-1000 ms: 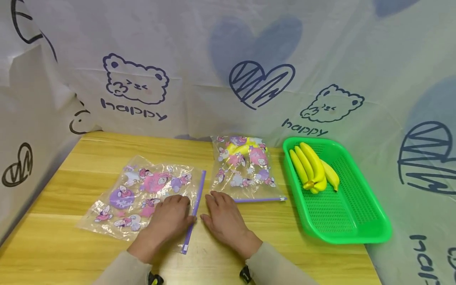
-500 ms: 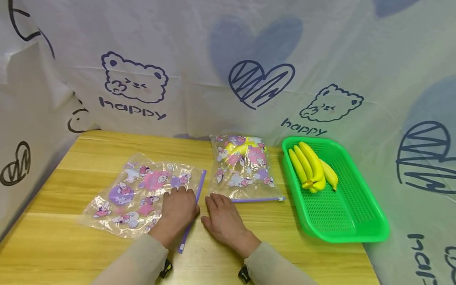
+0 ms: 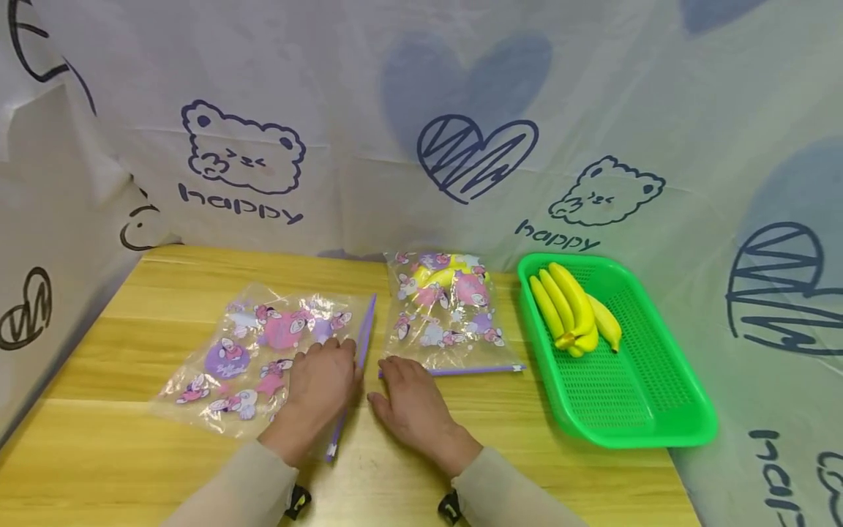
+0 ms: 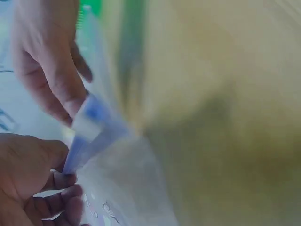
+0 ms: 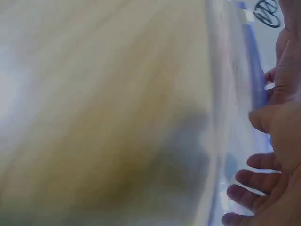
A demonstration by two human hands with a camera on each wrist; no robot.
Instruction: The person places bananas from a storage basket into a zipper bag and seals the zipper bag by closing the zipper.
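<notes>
A clear zip bag (image 3: 257,359) printed with pink and purple cartoons lies flat on the left. My left hand (image 3: 323,380) is over its purple zip edge (image 4: 70,157), which it pinches between thumb and fingers. My right hand (image 3: 418,406) lies beside it, fingers relaxed, fingertips at the left end of a second zip bag's (image 3: 454,322) purple strip; in the right wrist view its fingers are spread and hold nothing. Yellow bananas (image 3: 440,277) show through the far end of that second bag. Both wrist views are blurred.
A green plastic basket (image 3: 612,399) stands at the right of the wooden table (image 3: 191,483). It holds a bunch of bananas (image 3: 573,307). Behind the table hangs a white printed cloth (image 3: 369,197).
My left hand has shifted slightly along the left bag's zip edge, and the upper end of that edge has tilted up and away. My right hand has stayed almost in place.
</notes>
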